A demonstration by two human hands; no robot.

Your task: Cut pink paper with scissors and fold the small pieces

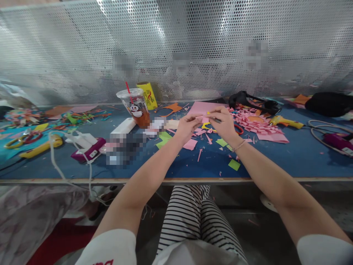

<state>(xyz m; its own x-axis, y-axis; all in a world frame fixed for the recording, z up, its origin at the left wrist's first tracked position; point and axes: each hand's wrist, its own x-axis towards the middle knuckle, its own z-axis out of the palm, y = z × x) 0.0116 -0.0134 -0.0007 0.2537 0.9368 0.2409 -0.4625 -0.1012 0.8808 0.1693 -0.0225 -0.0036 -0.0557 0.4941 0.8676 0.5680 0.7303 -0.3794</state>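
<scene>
My left hand (pixel 189 128) and my right hand (pixel 224 123) meet above the blue table, with a small piece of pink paper (pixel 205 119) pinched between their fingertips. Below them lie pink paper scraps (pixel 190 144) and green paper pieces (pixel 234 165). A larger pink sheet (pixel 200 107) is just behind the fingers. Right of my right hand, the red handle of a pair of scissors (pixel 239 129) shows; its blades are hidden. Beyond it spreads a pile of folded pink paper pieces (pixel 256 125) on a pink sheet.
A drink cup (pixel 135 106) with a red straw stands left, near a yellow roll (pixel 147 95). Yellow glue guns (pixel 286 121) lie on both sides. Purple power strips (pixel 88 150) trail cables. A perforated metal panel (pixel 176 29) closes off the back.
</scene>
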